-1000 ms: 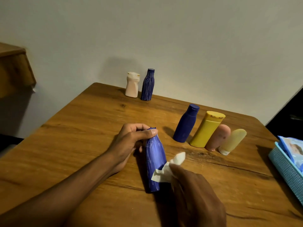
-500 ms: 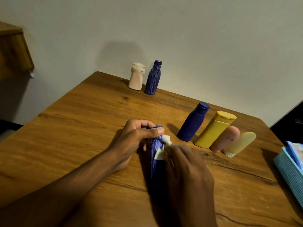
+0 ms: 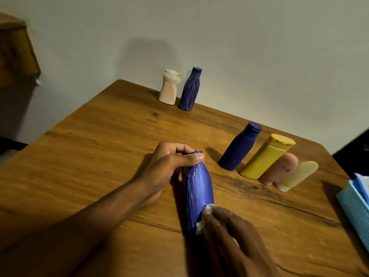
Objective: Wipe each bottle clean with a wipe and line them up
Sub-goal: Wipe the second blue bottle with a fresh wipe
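Left hand (image 3: 167, 166) gripping neck of blue ribbed bottle (image 3: 198, 193), thumb and fingers (image 3: 196, 157) pinching top, bottle standing on table (image 3: 89, 156) near front centre. Right hand (image 3: 235, 240) pressing white wipe (image 3: 201, 222) against bottle's lower right side, fingers bunching around wipe. Standing at far edge: cream bottle (image 3: 169, 87) beside second ribbed blue bottle (image 3: 190, 89). Sitting in row at right: dark blue bottle (image 3: 239, 146), yellow bottle (image 3: 266, 156), pink bottle (image 3: 279, 168), pale yellow bottle (image 3: 297, 175). Blue basket (image 3: 353, 208) showing at right edge.

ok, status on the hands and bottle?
Left hand pinching blue bottle at its neck. Right hand pressing wipe low on its side. Nothing in the way.
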